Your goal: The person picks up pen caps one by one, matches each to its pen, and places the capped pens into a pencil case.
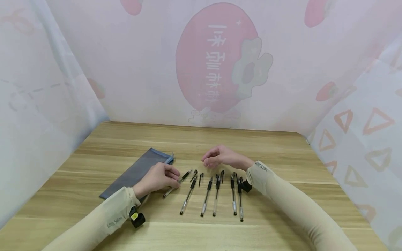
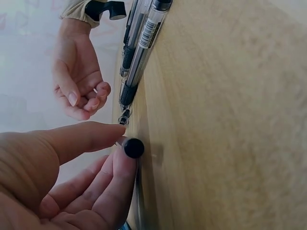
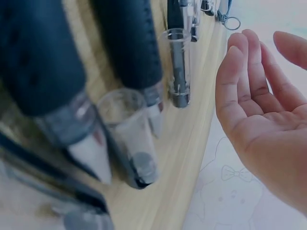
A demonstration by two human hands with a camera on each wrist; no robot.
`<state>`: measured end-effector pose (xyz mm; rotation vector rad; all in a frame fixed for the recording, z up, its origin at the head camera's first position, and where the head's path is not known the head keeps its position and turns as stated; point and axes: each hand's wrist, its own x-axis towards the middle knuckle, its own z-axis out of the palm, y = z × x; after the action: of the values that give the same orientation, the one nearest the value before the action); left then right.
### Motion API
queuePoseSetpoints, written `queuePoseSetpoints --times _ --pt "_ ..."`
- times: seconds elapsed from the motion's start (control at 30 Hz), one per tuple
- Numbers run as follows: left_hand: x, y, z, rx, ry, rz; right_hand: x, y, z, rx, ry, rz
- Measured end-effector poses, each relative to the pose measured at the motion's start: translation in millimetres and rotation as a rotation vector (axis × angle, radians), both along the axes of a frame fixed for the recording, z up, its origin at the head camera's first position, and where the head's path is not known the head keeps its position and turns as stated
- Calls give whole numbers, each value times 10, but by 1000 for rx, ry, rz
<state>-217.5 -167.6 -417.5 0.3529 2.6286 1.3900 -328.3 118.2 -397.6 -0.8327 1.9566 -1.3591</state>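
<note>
My left hand (image 1: pixel 159 178) pinches an uncapped gel pen (image 1: pixel 168 192) between thumb and fingers at the left end of a row of pens. In the left wrist view that pen's black end (image 2: pixel 134 148) points at the camera. My right hand (image 1: pixel 228 158) is held above the table behind the row, fingers loosely bent and holding nothing; its palm (image 3: pixel 268 124) shows bare in the right wrist view. Several uncapped gel pens (image 1: pixel 206 198) with black grips lie side by side, tips away from me. Loose clear caps with black clips (image 1: pixel 201 179) lie near their tips.
A dark grey zip pouch (image 1: pixel 130 176) with blue edging lies flat to the left, partly behind my left hand and forearm. The wooden table (image 1: pixel 270 223) ends at a pale printed curtain (image 1: pixel 141 69) at the back and sides.
</note>
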Motion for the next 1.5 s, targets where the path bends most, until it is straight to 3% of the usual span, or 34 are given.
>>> queuePoseSetpoints --times 0.23,0.4,0.7,0.93,1.23,1.5 --pt "34 -58 7 82 -36 4 -29 -3 -33 27 21 10" --pt "132 -118 63 185 -94 32 -46 -36 -27 70 40 27" --pt "368 -137 225 462 -206 85 -58 -173 1 117 135 105" --pt "561 5 334 684 -322 142 -60 -234 12 112 103 155" --pt "810 106 452 960 -394 237 -83 -296 -20 141 141 214" --pt "1117 201 572 1110 -338 359 -100 -410 -50 190 209 259"
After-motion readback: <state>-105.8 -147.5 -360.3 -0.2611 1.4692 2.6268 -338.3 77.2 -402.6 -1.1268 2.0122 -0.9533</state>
